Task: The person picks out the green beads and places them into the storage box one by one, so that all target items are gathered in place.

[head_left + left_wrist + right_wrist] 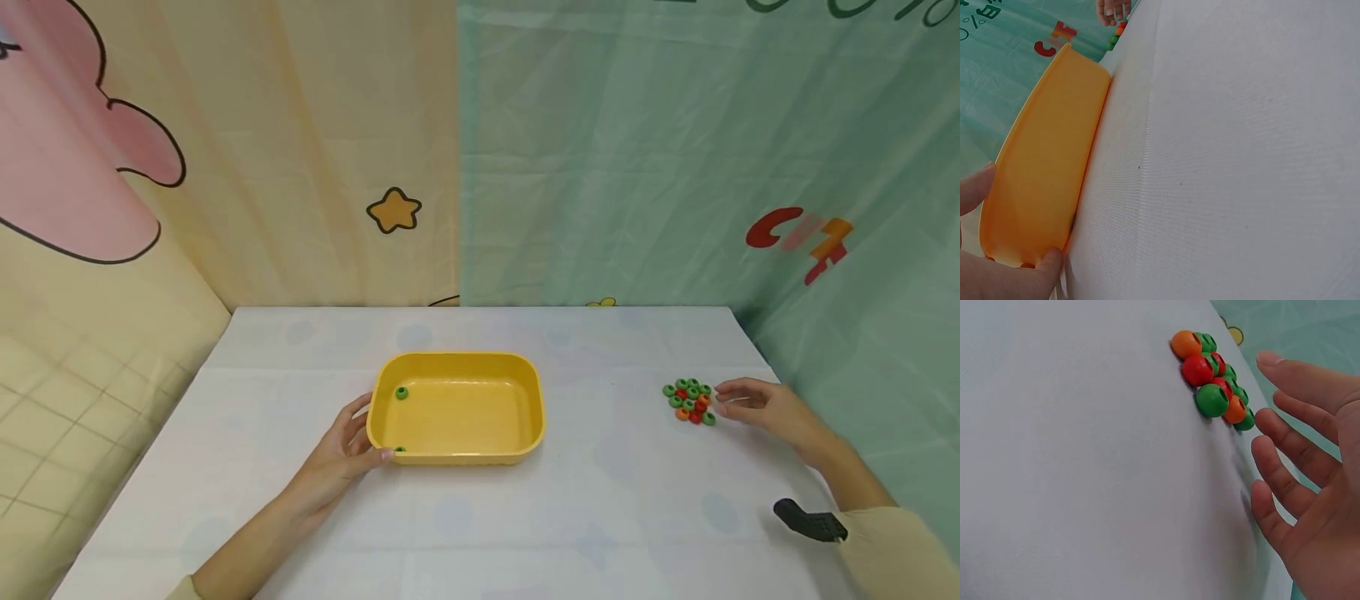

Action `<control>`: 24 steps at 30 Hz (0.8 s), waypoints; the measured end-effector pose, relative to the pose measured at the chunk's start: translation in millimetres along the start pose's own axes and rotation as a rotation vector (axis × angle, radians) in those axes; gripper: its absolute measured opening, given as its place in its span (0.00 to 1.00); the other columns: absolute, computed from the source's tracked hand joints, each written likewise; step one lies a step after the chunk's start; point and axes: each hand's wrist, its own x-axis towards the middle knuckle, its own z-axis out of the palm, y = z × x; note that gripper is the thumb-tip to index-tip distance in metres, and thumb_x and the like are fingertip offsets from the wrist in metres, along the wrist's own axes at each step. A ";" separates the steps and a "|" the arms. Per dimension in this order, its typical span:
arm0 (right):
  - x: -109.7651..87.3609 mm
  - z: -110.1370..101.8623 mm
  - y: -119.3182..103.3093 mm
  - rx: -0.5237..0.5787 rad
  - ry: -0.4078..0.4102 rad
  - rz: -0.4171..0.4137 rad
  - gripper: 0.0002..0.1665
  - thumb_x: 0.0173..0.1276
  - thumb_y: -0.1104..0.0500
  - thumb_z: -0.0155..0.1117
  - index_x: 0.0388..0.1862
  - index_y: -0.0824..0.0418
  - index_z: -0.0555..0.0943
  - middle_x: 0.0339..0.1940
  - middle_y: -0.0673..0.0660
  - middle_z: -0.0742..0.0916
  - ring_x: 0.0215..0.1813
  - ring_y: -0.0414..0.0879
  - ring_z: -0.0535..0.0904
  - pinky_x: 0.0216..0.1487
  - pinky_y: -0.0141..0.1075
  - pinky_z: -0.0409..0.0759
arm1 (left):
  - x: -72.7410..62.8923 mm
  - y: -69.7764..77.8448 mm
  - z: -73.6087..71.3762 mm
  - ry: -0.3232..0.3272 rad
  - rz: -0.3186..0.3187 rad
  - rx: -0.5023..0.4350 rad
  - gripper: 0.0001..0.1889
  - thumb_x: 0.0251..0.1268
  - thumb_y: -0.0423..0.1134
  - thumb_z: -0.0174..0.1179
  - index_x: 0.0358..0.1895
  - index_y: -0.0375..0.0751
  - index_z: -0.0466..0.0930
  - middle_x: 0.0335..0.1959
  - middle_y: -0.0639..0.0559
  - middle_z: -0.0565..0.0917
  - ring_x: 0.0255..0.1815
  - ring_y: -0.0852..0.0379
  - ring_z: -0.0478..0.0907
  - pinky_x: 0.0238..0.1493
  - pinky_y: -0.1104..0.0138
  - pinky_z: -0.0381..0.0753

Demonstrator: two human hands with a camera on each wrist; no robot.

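A yellow tray (465,417) stands on the table, with one green bead (402,392) inside by its left end and another partly hidden behind the front rim. My left hand (337,458) holds the tray's left end, thumb at the front corner and fingers along the outer side. On the right lies a cluster of red, orange and green beads (689,405), several of each green and red. Beside its right edge is my right hand (772,417). The right wrist view shows those fingers (1297,450) loosely bent and apart, holding nothing, with the bead holes (1223,392) visible.
A white cloth with faint spots covers the table (585,517). Behind it hangs a yellow and green printed curtain (600,167), which also runs along both sides. A black strap end (810,522) sticks out at the right sleeve (892,550).
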 end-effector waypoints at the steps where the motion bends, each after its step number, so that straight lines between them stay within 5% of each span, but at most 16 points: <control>1: -0.8 1.1 2.7 0.001 -0.013 0.001 0.30 0.73 0.52 0.71 0.64 0.71 0.78 0.56 0.62 0.86 0.46 0.27 0.78 0.44 0.29 0.80 | 0.2 0.2 0.2 0.000 0.001 -0.004 0.51 0.64 0.27 0.70 0.83 0.52 0.46 0.81 0.43 0.56 0.79 0.42 0.57 0.62 0.71 0.73; 8: -1.5 11.2 13.8 -0.002 -0.022 -0.030 0.25 0.72 0.58 0.71 0.60 0.73 0.79 0.47 0.59 0.86 0.42 0.36 0.80 0.41 0.27 0.79 | -0.6 1.9 0.0 -0.015 0.008 -0.030 0.51 0.65 0.26 0.69 0.83 0.51 0.45 0.81 0.43 0.54 0.80 0.43 0.55 0.63 0.72 0.73; 24: 1.6 23.4 16.1 -0.099 0.064 -0.048 0.23 0.67 0.54 0.77 0.53 0.68 0.85 0.40 0.55 0.81 0.38 0.42 0.73 0.36 0.31 0.75 | -0.1 2.3 0.5 -0.005 -0.012 -0.041 0.52 0.64 0.26 0.69 0.84 0.52 0.45 0.81 0.43 0.53 0.79 0.42 0.57 0.62 0.71 0.74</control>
